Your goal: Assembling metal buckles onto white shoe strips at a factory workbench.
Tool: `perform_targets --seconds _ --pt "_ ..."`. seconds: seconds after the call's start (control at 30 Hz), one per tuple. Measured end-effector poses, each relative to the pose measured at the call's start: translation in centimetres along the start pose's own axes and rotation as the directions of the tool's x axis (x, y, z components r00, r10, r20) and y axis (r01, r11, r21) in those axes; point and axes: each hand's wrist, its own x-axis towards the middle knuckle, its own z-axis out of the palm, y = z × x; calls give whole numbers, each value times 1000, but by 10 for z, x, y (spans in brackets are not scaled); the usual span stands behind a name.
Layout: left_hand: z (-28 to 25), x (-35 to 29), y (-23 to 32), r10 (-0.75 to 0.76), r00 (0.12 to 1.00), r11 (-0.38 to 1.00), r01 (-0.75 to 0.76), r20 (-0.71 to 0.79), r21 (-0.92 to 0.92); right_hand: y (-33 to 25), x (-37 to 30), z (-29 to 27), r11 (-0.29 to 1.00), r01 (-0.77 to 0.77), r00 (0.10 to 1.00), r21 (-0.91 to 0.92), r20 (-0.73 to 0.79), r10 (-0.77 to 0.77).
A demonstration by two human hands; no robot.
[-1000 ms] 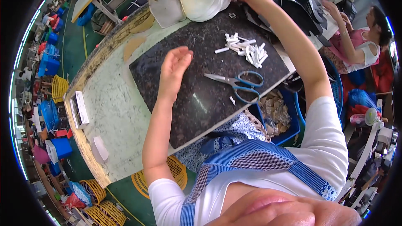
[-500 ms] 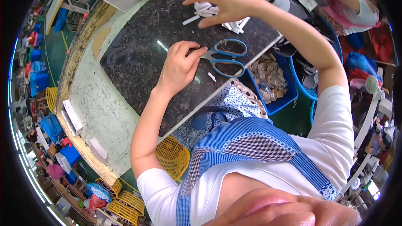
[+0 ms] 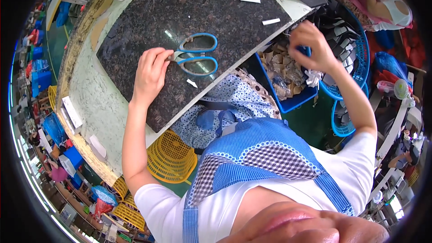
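Observation:
My left hand [image 3: 150, 72] rests on the dark stone slab [image 3: 148, 22], its fingers closed over the blade end of a pair of scissors [image 3: 198, 56]. The scissors' blue-rimmed handle loops point right. Off the slab's right edge, my right hand [image 3: 312, 47] hangs above a blue bin [image 3: 288, 105] of tan scraps, fingers loosely bent. Just below that hand is a bunch of white strips [image 3: 313, 78], apart from the fingertips. Two white strips, a farther one [image 3: 250, 0] and a nearer one [image 3: 271, 21], lie on the slab. A small white scrap [image 3: 192, 83] is beside the scissors.
A round blue basket [image 3: 363, 58] of dark and grey pieces stands right of the bin. A yellow basket [image 3: 171, 159] is below the table's near edge. White box-like pieces [image 3: 72, 112] lie at the left edge. Another person [image 3: 382, 6] sits at the far right.
My right hand has swung right and nearer, off the slab to above the bin; most of the white strips left the slab with it. My left hand and the scissors appear farther left in view.

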Motion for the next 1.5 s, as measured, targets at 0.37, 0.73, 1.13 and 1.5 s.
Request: perform_targets --seconds 0.37,0.73,1.13,1.5 --pt "-28 -53 -11 -435 883 894 400 -178 -202 11 20 32 966 258 960 18 109 -258" --pt "-42 -30 20 -249 940 964 219 -234 -148 -92 70 112 883 391 864 259 226 -449" --pt "49 78 141 419 908 890 -412 -5 -197 -104 -79 35 228 -431 607 873 94 789" --pt "70 9 127 569 747 788 -376 343 -487 84 -104 26 -116 -278 175 953 170 970"
